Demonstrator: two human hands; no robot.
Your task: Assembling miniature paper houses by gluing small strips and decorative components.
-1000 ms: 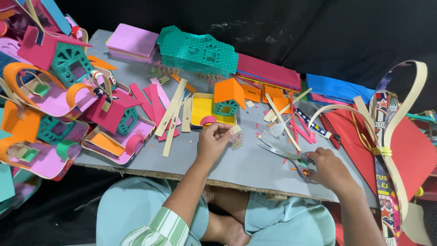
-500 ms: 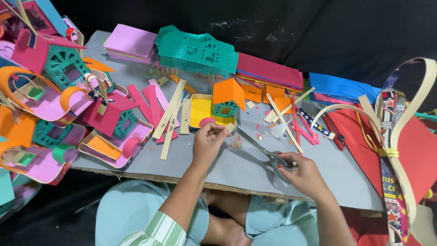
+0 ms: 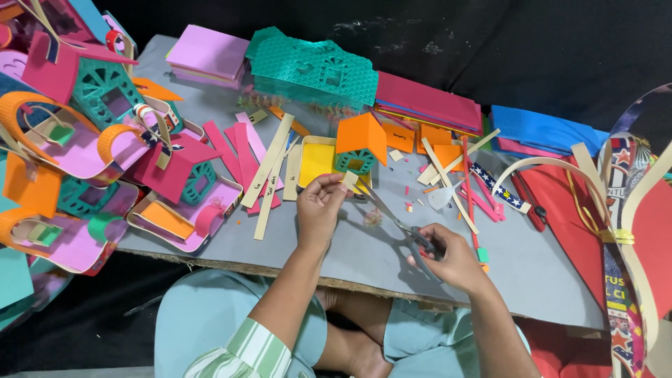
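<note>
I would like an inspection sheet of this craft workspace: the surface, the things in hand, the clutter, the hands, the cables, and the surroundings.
Surface: grey board resting on the person's lap, front edge rough.
Things in hand: small beige paper piece pinched by the left hand; scissors in the right hand, blades open at the piece.
Clutter: beige strips, pink strips, tiny orange-roofed house, paper scraps.
Hands: both bare, both occupied.
Cables: nothing seen.
Surroundings: finished paper houses piled left, teal sheets and pink sheets behind, black backdrop.
</note>
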